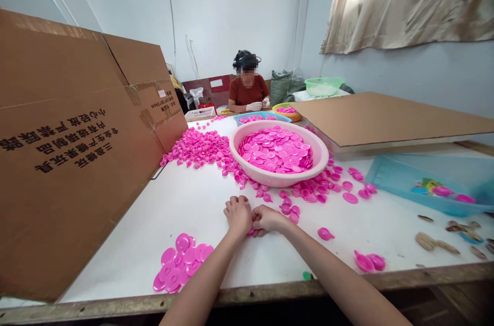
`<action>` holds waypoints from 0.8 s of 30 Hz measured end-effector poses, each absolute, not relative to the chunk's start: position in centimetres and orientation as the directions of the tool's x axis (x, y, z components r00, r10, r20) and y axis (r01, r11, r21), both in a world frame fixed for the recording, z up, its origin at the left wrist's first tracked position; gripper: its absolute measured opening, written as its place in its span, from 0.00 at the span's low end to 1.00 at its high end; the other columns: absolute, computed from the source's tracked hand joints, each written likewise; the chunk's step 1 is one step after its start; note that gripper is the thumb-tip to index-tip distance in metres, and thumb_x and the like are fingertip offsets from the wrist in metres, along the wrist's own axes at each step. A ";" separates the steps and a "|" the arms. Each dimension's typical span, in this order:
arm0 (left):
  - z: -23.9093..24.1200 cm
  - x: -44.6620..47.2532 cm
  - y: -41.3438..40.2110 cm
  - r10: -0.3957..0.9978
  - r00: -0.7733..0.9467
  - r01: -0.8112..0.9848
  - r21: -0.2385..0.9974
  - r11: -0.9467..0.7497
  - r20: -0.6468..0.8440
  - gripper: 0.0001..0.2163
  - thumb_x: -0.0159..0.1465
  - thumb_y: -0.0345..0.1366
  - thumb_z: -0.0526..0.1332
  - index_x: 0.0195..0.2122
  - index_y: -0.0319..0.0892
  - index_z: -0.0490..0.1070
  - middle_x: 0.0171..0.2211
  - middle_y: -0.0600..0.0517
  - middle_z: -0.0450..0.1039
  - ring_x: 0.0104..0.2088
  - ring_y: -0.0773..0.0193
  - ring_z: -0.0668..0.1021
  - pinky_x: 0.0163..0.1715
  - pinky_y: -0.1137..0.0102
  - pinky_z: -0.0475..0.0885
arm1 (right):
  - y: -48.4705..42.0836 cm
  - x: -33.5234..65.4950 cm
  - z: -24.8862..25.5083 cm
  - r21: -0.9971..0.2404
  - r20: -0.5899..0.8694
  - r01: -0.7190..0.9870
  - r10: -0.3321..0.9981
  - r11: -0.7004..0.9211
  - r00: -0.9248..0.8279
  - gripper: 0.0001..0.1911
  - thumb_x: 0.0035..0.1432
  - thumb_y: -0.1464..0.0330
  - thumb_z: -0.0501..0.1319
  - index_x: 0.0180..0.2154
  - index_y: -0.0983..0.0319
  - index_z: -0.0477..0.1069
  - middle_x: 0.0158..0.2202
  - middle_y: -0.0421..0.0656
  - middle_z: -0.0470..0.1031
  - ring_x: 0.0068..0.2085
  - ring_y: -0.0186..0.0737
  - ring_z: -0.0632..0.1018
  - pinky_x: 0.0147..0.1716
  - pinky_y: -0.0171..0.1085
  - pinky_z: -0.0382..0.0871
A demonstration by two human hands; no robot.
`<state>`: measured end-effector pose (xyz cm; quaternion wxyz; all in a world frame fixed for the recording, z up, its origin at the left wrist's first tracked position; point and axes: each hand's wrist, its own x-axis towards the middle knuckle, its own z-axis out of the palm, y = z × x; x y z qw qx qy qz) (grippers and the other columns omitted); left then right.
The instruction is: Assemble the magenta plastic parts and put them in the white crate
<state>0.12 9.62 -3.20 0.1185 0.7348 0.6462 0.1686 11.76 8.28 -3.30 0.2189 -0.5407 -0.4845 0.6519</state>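
My left hand (238, 214) is just in front of the big basin, its fingers bent and closed around something I cannot make out. Beside it, touching or nearly so, my right hand (267, 219) has its fingers pinched together. A bit of a small pink plastic piece (251, 232) shows under the right fingers; the hands hide the remainder. Small pink toy cups with handles (290, 210) lie just beyond the right hand. To the left of my forearms is a loose heap of flat pink toy saucers (181, 263).
A pale pink basin (278, 179) holds many pink discs, with cups heaped (204, 147) around it. A large cardboard box (88, 146) walls the left. On the right are a cardboard sheet (393, 118), a blue tray (401, 187) and peanut shells (426, 241). A gloved co-worker (247, 92) sits opposite.
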 end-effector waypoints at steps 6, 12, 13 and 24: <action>-4.0 -0.3 9.0 0.989 0.085 0.874 0.467 -0.131 0.118 0.11 0.60 0.35 0.46 0.41 0.46 0.64 0.42 0.47 0.61 0.42 0.55 0.62 0.40 0.62 0.56 | 9.1 11.5 -2.5 -0.721 -0.659 0.544 0.665 -0.428 -0.350 0.09 0.46 0.73 0.60 0.20 0.64 0.59 0.09 0.38 0.67 0.17 0.35 0.74 0.15 0.28 0.67; -3.5 -0.3 8.7 0.984 0.096 0.810 0.564 -0.164 0.149 0.12 0.61 0.38 0.44 0.38 0.45 0.65 0.38 0.50 0.68 0.41 0.56 0.65 0.39 0.64 0.57 | 6.4 10.9 -4.4 -0.833 -0.469 0.436 0.852 -0.340 -0.233 0.07 0.52 0.70 0.55 0.24 0.63 0.58 0.11 0.36 0.66 0.17 0.35 0.74 0.15 0.28 0.65; -3.3 -0.4 8.8 0.987 0.113 0.785 0.599 -0.159 0.113 0.13 0.61 0.40 0.43 0.37 0.44 0.65 0.36 0.50 0.69 0.40 0.57 0.67 0.39 0.64 0.58 | 5.8 10.9 -4.8 -0.864 -0.401 0.410 0.892 -0.293 -0.207 0.07 0.52 0.70 0.54 0.25 0.63 0.58 0.12 0.36 0.66 0.17 0.34 0.74 0.15 0.27 0.64; 0.2 -7.3 3.7 0.992 0.052 0.626 0.770 -0.124 0.117 0.26 0.61 0.49 0.37 0.16 0.41 0.60 0.15 0.53 0.64 0.20 0.66 0.68 0.23 0.72 0.58 | 1.2 4.8 0.0 -0.985 0.112 0.109 0.976 0.134 -0.188 0.08 0.48 0.68 0.57 0.26 0.62 0.56 0.23 0.38 0.67 0.26 0.32 0.73 0.25 0.29 0.66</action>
